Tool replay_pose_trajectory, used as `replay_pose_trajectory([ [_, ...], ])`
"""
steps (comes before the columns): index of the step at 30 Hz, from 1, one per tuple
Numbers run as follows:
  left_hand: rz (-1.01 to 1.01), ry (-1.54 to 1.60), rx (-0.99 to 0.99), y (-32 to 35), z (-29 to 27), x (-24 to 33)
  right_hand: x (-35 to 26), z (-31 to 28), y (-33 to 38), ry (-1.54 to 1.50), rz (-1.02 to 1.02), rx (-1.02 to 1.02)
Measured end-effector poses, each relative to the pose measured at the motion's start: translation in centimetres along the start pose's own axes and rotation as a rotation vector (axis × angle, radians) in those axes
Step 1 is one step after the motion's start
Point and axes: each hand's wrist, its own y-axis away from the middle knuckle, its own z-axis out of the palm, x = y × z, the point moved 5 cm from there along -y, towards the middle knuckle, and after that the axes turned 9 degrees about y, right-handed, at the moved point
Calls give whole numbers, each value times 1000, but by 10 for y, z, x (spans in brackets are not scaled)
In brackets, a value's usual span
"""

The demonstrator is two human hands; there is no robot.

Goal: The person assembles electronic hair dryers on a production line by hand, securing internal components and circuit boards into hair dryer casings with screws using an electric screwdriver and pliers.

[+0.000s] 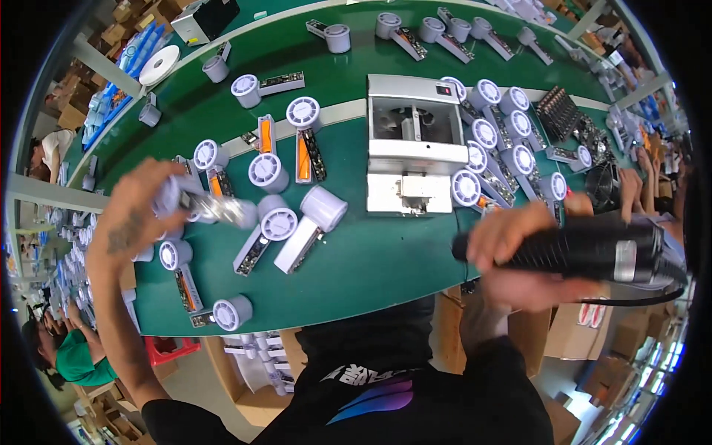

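from my end, i have the left hand (133, 208) over the left of the green table (378, 267), its fingers curled round the head of a fan (215, 208). that fan is held above the tabletop, handle pointing right; it is blurred, so i cannot make out its finer parts. my right hand (510, 232) is at the near right, fingers wrapped round a thick black tool (575, 251), its narrow end to the left and a cord (641, 301) curving from its right end. near my left hand lie more fans (175, 254), some showing boards and orange strips (302, 158) in their open handles. a grey-white machine (419, 153) stands mid-table, and a cluster of fans (484, 134) crowds its right side. farther right i see a dark rack (556, 111) and another person's hands (630, 185). a row of fans (338, 39) runs along the far side, with a white reel (159, 65) at far left.
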Motion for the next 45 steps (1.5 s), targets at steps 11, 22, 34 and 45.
replay_pose_trajectory([
  [11, 21, 103, 11, 36, 157, 139, 51, 45, -33, 432, 27, -199],
  [22, 103, -26, 311, 25, 178, 150, 37, 8, 11, 148, 263, 39],
  [34, 321, 61, 450, 15, 220, 143, 59, 11, 27, 191, 340, -59],
  [45, 342, 81, 477, 14, 222, 141, 68, 14, 45, 173, 320, -156],
])
